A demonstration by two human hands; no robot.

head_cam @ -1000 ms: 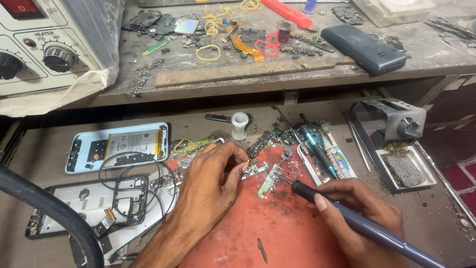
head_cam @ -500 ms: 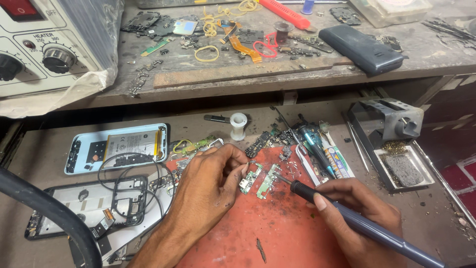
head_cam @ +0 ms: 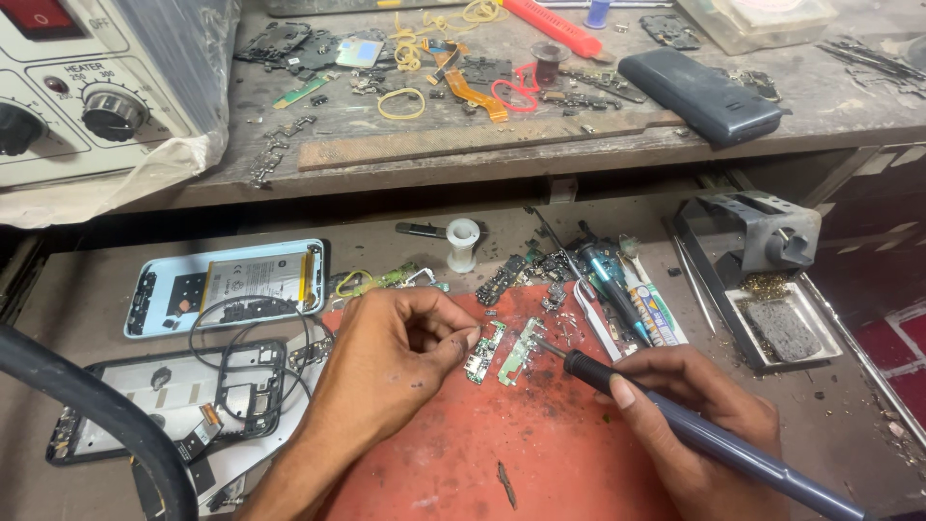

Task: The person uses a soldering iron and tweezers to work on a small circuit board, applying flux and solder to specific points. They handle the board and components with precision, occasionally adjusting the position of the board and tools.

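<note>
Since prev frame your iron (head_cam: 694, 429) tip reached the 2nd board (head_cam: 519, 352); right hand (head_cam: 704, 425) wraps it, left hand (head_cam: 395, 371) pinches small board (head_cam: 482, 352). Soldering step; next needs steady tip.

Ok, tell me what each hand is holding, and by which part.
Right hand: soldering iron, gripped on its handle behind the tip. Left hand: fingertips pinch the small green circuit board at its upper edge.

bench (head_cam: 77, 289) | red mat (head_cam: 540, 453) | opened phone (head_cam: 227, 285) | solder spool (head_cam: 463, 243)
</note>
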